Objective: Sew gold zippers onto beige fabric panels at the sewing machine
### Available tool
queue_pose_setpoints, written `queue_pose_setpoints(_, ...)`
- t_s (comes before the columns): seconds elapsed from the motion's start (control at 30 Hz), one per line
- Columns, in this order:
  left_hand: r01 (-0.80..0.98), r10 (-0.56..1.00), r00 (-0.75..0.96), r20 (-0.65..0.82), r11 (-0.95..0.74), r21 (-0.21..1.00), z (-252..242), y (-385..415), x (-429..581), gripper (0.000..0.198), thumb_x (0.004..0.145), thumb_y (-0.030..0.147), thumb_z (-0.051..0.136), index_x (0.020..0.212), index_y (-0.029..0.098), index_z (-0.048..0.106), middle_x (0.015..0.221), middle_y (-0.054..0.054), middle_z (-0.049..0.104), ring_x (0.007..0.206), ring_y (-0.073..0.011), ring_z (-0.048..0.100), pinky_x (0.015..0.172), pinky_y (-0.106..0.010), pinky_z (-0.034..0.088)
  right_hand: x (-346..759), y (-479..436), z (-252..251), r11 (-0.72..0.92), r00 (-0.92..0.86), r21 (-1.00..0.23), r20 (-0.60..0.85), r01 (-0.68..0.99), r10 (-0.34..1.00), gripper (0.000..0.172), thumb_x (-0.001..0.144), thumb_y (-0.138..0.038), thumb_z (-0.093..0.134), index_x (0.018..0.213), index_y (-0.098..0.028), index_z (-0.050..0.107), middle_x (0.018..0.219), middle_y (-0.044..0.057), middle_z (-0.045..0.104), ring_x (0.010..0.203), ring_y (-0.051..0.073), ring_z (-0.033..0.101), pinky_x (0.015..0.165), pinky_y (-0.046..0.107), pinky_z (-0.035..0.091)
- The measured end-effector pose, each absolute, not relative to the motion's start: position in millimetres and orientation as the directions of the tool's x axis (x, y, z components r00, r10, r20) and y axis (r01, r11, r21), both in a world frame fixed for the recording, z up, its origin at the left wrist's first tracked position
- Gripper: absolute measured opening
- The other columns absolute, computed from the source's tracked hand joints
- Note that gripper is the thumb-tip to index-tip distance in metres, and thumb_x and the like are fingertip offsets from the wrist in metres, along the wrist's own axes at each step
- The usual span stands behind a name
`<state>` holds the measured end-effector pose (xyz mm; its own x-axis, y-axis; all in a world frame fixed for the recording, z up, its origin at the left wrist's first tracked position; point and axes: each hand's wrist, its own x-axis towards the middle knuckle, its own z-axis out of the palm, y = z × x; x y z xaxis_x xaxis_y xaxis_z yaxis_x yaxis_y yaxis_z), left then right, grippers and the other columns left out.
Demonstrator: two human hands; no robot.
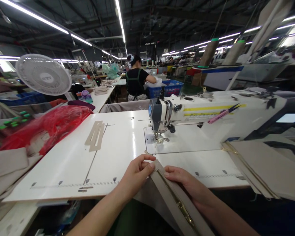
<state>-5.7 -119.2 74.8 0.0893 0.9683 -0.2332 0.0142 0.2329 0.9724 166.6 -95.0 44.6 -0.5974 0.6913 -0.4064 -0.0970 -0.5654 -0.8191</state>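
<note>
My left hand [135, 174] pinches the top end of a beige fabric panel with a gold-toned zip [173, 200], with the fingers curled over its edge. My right hand [184, 183] lies across the same panel on the other side of the zip and holds it down. The panel hangs over the near edge of the white sewing table [64, 170], and its lower end runs out of view. Ahead of my hands stands the white industrial sewing machine [163, 116], with its presser foot [159, 138] a short way beyond the panel's tip.
A stack of beige zipped panels [258, 167] lies at the table's right. A beige cutout template [95, 136] sits on the left tabletop, beside a red plastic bag [46, 131]. Pink-handled snips [223, 113] rest on the machine arm. A co-worker [136, 78] sits beyond, near a blue basket [168, 88].
</note>
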Motion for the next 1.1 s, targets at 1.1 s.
queue_pose_setpoints(1.1,0.093,0.988,-0.039,0.148,-0.144,0.985,72.7,-151.5,-22.3,0.017,0.063,0.014,0.073,0.077,0.020,0.064,0.078,-0.001,0.063,0.076,-0.0146,0.058,0.068,-0.019,0.044,148.9,-123.0,59.7,0.907,-0.382,0.040,0.914,0.420,0.136,0.021,0.084,-0.004,0.046,0.078,-0.012,0.065,0.073,0.004,0.067,0.070,0.014,0.058,0.071,0.031,0.043)
